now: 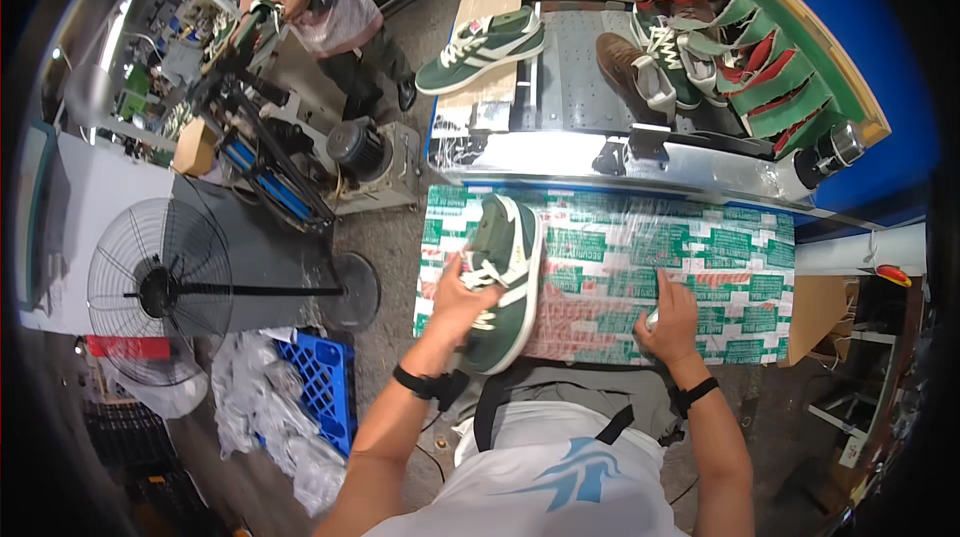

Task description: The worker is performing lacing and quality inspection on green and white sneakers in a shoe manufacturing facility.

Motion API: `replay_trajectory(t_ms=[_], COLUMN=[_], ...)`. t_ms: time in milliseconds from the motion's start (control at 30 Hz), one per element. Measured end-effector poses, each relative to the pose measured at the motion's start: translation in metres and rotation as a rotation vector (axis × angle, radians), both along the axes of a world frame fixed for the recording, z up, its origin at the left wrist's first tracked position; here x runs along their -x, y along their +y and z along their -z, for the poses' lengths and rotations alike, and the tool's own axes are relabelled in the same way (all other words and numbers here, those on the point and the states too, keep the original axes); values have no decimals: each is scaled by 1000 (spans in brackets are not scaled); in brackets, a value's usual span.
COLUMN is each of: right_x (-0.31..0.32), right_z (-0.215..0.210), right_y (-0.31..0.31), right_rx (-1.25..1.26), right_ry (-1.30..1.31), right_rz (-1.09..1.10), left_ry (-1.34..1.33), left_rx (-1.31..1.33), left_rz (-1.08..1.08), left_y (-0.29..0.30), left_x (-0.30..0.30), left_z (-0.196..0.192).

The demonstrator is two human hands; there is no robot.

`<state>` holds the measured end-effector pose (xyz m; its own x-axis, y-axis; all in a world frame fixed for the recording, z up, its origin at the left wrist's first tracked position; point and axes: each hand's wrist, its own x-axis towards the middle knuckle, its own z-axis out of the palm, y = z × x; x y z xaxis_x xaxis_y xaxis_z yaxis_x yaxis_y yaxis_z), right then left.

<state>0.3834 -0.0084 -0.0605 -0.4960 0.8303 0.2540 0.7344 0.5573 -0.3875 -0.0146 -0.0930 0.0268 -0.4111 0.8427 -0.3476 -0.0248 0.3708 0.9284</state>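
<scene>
My left hand [458, 302] grips a dark green sneaker [515, 302] with white stripes, white laces and a white sole edge. The thumb and fingers lie over the lacing, and the toe points towards me. Beneath the shoe is a work surface [600, 282] covered in green and white printed tape. To the right, my right hand [673, 325] is held over that surface, index finger stretched forward and the other fingers curled in. A small whitish thing shows between its thumb and fingers, too little of it to name.
Beyond the work surface runs a conveyor [570, 87] with a green sneaker [485, 52] on cardboard, a brown shoe [625, 72] and more sneakers by a strip curtain [765, 77]. At left stand a fan [157, 289] and a blue crate [318, 382]. A co-worker [340, 17] handles a sneaker at upper left.
</scene>
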Motion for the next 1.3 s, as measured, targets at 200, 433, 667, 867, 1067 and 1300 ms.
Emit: replay_trajectory(t_ms=[200,433,667,867,1067,1300], right_x=[8,15,8,8,2,15], right_z=[5,2,-1,0,-3,1], right_y=[6,13,11,13,16,16], right_rx=[-132,-150,-96,-95,-120,-53], right_ry=[56,64,56,99,101,157], right_rz=[-19,8,-7,-10,-4,-71], left_ry=[261,1071,831,742,814,561], left_rx=[-117,-441,-605,-223,-356,4], left_rz=[362,330,836,998,857,735], left_y=[164,315,371,433,448,486], left_x=[93,131,-57,-140,-164,-194], left_z=[-112,-74,-46,-31,-32,-22])
